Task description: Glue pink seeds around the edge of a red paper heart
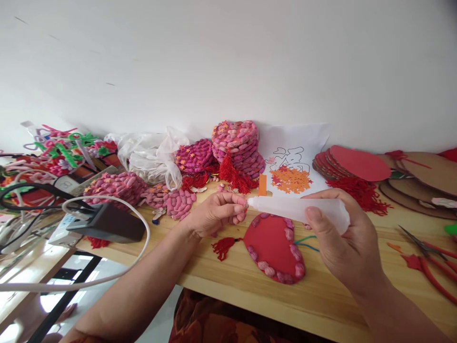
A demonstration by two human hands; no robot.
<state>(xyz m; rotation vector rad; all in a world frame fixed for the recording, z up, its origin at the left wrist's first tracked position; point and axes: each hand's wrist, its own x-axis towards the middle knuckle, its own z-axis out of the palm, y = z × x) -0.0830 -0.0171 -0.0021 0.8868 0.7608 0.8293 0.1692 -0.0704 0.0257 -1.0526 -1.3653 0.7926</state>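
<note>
My right hand [339, 238] grips a translucent white glue bottle [296, 208], held sideways with its nozzle pointing left. My left hand [216, 212] pinches a small pink shell piece [241, 209] right at the nozzle tip. Below both hands a red heart-shaped card [273, 245] lies flat on the wooden table [228, 271]. Pink shell pieces line the heart's edge, and a red tassel [223, 247] hangs off its left point.
Stacks of finished pink shell hearts [236, 143] stand at the back by a white plastic bag [152, 157]. Red discs [353, 164] and cardboard discs [421, 178] lie right. Red-handled pliers [430, 262] lie far right. A black adapter [107, 223] with cables sits left.
</note>
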